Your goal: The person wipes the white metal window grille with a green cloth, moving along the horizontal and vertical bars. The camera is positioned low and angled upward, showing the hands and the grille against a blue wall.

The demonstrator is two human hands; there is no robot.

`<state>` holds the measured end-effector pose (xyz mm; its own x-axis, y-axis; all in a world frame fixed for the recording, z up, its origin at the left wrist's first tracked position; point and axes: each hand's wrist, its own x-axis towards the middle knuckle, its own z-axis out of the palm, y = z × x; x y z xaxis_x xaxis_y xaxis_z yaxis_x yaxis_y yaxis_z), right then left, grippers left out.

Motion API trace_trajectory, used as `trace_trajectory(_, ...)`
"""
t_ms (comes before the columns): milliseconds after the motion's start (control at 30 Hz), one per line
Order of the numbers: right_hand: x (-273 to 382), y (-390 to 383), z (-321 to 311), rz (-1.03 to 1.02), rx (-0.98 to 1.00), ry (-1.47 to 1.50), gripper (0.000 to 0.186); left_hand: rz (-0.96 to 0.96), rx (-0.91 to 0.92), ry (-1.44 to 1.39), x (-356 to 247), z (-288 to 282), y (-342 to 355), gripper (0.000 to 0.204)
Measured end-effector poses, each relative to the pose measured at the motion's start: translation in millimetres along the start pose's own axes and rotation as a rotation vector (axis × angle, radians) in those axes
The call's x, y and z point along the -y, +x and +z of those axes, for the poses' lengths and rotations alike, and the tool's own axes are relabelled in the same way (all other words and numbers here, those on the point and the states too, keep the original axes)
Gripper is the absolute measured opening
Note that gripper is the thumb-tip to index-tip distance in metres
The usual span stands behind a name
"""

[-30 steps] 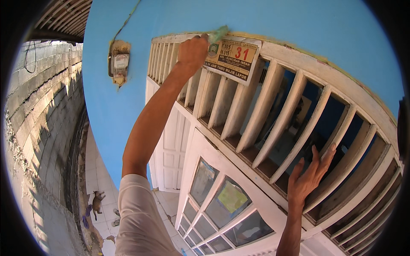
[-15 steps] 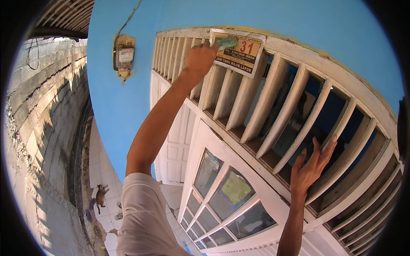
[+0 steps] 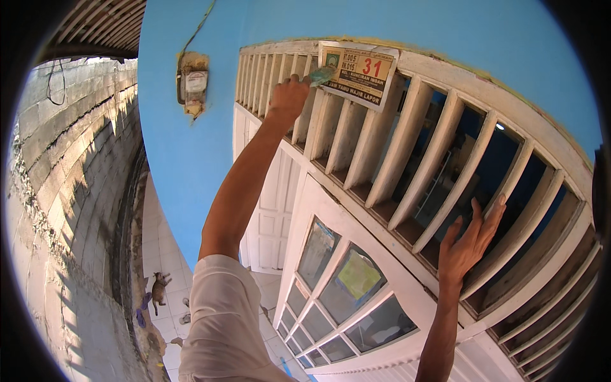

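My left hand (image 3: 289, 97) is closed around a small green brush-like tool (image 3: 323, 76); its exact kind is hard to make out. The tool's far end lies over the left edge of a printed metal sign (image 3: 360, 89), cream and dark with red figures. This sign is fixed to the upper left of a row of white slats (image 3: 395, 140) above a door. Farther right and lower, my right hand (image 3: 469, 245) is open with fingers spread, against or just in front of a slat; whether it touches is unclear.
Below the slats stands a white door (image 3: 314, 280) with glass panes. An electric meter (image 3: 194, 83) with a cable sits on the blue wall (image 3: 184, 146). At far left runs a rough block wall (image 3: 76, 165). Down on the tiled floor lie a cat (image 3: 159, 290) and some footwear (image 3: 184, 312).
My left hand has moved left and down, drawing the green tool from the sign's upper middle to its left edge. The right hand keeps its place on the slats; the view has shifted slightly.
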<state>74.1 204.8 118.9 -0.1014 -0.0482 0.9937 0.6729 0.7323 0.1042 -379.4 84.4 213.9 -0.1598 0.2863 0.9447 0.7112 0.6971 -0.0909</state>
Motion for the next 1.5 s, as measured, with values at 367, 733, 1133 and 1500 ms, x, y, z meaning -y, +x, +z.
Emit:
trace_trajectory(367, 1.2, -1.4, 0.9, -0.01, -0.012, 0.032, 0.036, -0.116, 0.036, -0.055, 39.5, -50.9, -32.6, 0.033)
trace_trajectory(733, -6.0, -4.5, 4.3, 0.006, -0.025, 0.057, 0.038, 0.43, 0.532, 0.402, -48.3, -78.3, -105.2, 0.032)
trace_trajectory(1133, -10.2, -4.1, 4.0, -0.006, -0.034, 0.024, 0.038, 0.466, 0.725, 0.427, -51.5, -81.7, -115.2, 0.012)
trace_trajectory(1500, 128.8, -66.0, -39.2, -0.103, 0.643, 1.089, 0.056, -1.203, 0.547, -2.055, -71.6, -138.0, -285.3, 0.035)
